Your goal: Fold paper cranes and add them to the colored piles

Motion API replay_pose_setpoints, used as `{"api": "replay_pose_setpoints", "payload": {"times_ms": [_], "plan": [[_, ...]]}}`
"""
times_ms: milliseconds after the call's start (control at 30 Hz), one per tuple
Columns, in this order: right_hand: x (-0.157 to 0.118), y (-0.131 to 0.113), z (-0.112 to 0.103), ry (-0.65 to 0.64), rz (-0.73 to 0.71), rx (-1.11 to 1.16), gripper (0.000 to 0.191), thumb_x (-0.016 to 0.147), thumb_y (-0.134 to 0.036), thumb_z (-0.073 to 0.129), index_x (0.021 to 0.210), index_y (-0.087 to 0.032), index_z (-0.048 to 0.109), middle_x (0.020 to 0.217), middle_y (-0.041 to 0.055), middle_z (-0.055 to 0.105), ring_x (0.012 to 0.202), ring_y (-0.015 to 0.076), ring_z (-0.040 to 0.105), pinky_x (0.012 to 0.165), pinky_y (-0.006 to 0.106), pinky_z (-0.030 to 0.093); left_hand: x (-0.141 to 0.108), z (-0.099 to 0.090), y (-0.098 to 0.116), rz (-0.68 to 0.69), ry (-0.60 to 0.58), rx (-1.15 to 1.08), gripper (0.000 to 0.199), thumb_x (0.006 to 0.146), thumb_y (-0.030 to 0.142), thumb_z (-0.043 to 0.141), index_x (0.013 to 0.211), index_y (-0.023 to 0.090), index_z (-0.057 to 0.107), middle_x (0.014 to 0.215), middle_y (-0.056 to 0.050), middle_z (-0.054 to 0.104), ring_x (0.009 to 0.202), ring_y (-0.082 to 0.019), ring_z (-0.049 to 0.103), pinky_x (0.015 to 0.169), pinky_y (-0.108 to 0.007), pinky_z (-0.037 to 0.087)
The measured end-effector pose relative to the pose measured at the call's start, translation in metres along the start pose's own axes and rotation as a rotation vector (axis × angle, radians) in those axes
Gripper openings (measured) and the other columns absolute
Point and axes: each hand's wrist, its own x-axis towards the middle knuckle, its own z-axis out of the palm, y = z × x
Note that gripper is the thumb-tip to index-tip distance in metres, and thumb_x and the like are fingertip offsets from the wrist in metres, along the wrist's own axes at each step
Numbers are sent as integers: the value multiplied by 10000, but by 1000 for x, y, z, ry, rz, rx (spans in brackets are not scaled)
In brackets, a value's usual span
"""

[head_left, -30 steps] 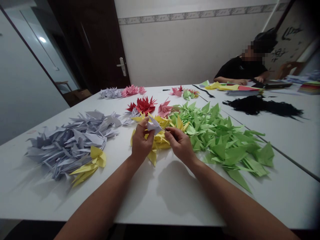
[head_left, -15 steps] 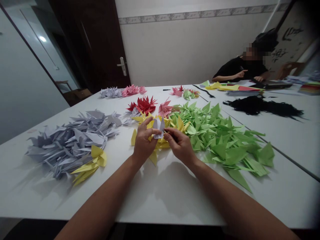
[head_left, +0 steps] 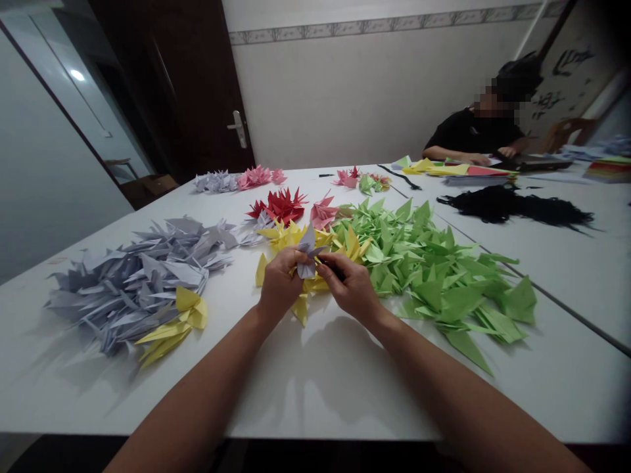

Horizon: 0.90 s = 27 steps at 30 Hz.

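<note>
A pale lilac origami crane is between my hands, over the middle of the table, its folded points spread upward and to the right. My left hand pinches it from the left. Thumb and bent fingers of my right hand close on its right side; the exact contact is partly hidden. Right behind and below the hands lie yellow folded-paper pieces. A large heap of lilac folded-paper pieces is to the left, and a heap of green ones to the right.
A few yellow pieces lie against the lilac heap. Farther back are red and pink pieces. Black tasselled strands lie at the right beyond a table seam. A co-worker sits at the far right beside coloured paper sheets.
The lilac crane has turned and its points are more spread. My left fingers, raised and extended before, are now folded round it. Both hands remain together in nearly the same place.
</note>
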Motion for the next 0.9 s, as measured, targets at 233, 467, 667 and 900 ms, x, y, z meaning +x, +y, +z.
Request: {"api": "replay_pose_setpoints", "payload": {"times_ms": [233,467,667,900], "plan": [[0,-1,0,14,-2,-18,172,845,-294,579,963,-185,640,901,78,724,770,193,681,682,302,528,-2,2,0,-140,-16,-37,131,715,68,557,756,191,546,739,5,655,680,-115,619,654,-216,495],[-1,1,1,8,13,-5,157,835,-288,595,954,-187,607,872,71,714,778,200,692,681,304,532,-2,1,4,-124,-79,15,201,680,16,514,762,198,538,761,12,659,694,-111,616,682,-216,498],[0,0,1,3,22,-18,143,833,-285,588,930,-181,609,870,79,713,767,206,689,682,315,530,-2,0,7,-94,-111,33,227,671,3,499,764,206,540,795,14,677,718,-116,632,699,-223,513],[0,0,0,-15,64,6,139,831,-288,587,936,-199,605,873,71,714,774,204,686,695,324,536,-1,0,6,-57,-93,43,206,679,22,501,755,210,538,794,10,680,697,-115,634,684,-224,520]]}}
